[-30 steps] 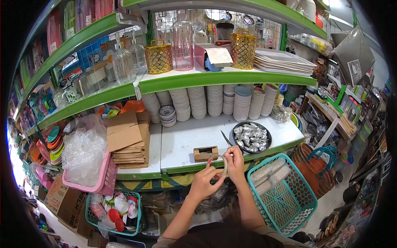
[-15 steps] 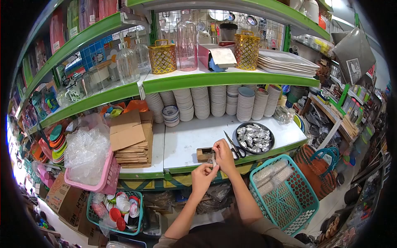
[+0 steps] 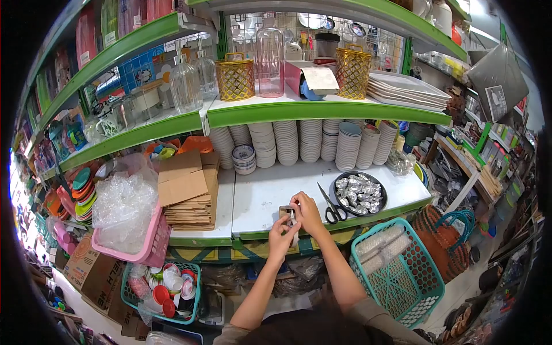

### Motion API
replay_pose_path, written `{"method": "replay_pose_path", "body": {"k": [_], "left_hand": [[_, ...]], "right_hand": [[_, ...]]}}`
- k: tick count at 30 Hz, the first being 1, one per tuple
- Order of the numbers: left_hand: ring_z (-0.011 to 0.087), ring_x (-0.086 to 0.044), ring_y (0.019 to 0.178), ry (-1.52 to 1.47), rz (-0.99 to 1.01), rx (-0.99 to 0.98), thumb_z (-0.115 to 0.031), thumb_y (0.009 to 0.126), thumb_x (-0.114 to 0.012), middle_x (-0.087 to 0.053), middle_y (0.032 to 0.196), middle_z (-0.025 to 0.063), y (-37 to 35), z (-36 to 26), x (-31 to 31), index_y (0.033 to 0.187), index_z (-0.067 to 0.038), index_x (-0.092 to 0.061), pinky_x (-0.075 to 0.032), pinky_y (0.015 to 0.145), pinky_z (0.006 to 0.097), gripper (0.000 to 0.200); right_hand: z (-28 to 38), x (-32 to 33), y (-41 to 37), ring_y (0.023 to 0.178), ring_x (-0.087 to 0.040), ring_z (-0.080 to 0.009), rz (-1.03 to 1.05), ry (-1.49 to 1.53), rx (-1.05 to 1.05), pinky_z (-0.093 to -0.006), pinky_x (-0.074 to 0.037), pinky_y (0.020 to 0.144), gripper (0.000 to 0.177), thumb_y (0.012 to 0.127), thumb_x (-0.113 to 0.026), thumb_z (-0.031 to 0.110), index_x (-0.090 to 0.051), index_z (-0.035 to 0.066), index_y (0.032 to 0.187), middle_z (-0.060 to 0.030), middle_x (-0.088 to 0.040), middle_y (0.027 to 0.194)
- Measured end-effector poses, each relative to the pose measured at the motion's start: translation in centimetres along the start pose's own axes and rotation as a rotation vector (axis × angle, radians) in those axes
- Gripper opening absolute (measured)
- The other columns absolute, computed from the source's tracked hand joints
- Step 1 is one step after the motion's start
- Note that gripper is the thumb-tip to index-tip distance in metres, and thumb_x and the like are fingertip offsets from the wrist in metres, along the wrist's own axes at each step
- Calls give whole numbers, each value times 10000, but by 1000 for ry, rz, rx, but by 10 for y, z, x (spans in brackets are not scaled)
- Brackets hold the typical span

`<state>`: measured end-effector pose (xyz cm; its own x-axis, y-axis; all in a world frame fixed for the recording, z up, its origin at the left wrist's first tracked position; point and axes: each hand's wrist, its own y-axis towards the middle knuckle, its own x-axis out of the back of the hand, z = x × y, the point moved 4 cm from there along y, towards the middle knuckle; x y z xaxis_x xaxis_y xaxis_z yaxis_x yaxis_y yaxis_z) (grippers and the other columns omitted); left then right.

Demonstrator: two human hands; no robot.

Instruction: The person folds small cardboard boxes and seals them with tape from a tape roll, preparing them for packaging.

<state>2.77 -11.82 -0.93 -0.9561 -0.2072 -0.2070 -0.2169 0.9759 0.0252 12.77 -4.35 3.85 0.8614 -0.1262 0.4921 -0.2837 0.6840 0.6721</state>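
Note:
At the front edge of the white shelf (image 3: pixel 259 195), my hands are close together. A thin, pale, partly clear strip (image 3: pixel 294 236) is pinched by my left hand (image 3: pixel 282 237), its end hanging below the fingers. My right hand (image 3: pixel 307 214), fingers curled in a pinch, meets the upper part of that strip. Behind the fingers sits a small brown cardboard box (image 3: pixel 284 211), mostly covered by them. To the right lie black-handled scissors (image 3: pixel 334 214), blades pointing away from me. Next to them, a round dark tray (image 3: pixel 384 198) contains several silvery foil-wrapped pieces (image 3: pixel 357 192).
Flattened cardboard (image 3: pixel 190 210) is stacked on the left, beside a pink basket (image 3: pixel 150 241) of bubble wrap. Bowl stacks (image 3: pixel 310 144) line the back under a green-edged upper shelf (image 3: pixel 322 113). Teal baskets stand below, left (image 3: pixel 198 287) and right (image 3: pixel 432 296).
The whole view has shifted slightly right. My hands have drawn closer together over the small box, covering more of it, and the strip's lower end now shows below my left fingers.

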Motion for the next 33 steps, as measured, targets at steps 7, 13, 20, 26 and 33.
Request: {"method": "replay_pose_path", "body": {"k": [7, 13, 20, 26, 33], "left_hand": [[26, -467, 578, 20, 43, 11, -189, 827, -724, -533, 690, -34, 4, -4, -1, 1346, 77, -405, -339, 492, 197, 665], [19, -440, 570, 67, 43, -43, -220, 830, -722, -527, 695, -34, 15, 0, -1, 1349, 101, -391, -317, 497, 190, 695], [48, -476, 514, 14, -5, -62, -234, 843, -711, -565, 675, -6, 15, 2, -2, 1294, 75, -425, -342, 451, 207, 617], [77, -562, 546, 43, -88, -56, -219, 870, -683, -567, 629, 8, 2, 1, 9, 1076, 36, -522, -365, 440, 198, 365], [87, -601, 596, -87, -64, -118, -152, 864, -689, -619, 679, 36, -5, -13, 8, 899, 53, -620, -449, 525, 201, 219]], "right_hand": [[-11, -7, -1, 786, -553, -344, 6, -16, -17, -412, -419, 707, 127, 815, -595, 66, -502, 18, 887, -134, -571, 840], [-32, -19, 1, 735, -573, -290, 46, 89, -217, -364, -459, 694, 100, 854, -577, 75, -518, 13, 906, -130, -580, 809], [-41, -30, 7, 765, -604, -323, 125, 76, -300, -393, -467, 701, 107, 839, -602, 120, -569, 26, 878, -140, -624, 832], [-40, -33, 7, 791, -611, -331, 110, -4, -323, -386, -465, 700, 114, 829, -623, 114, -576, 21, 876, -145, -626, 834], [-40, -33, 8, 787, -600, -358, 119, -23, -266, -399, -465, 722, 102, 818, -611, 91, -574, -1, 841, -168, -612, 853]]}}
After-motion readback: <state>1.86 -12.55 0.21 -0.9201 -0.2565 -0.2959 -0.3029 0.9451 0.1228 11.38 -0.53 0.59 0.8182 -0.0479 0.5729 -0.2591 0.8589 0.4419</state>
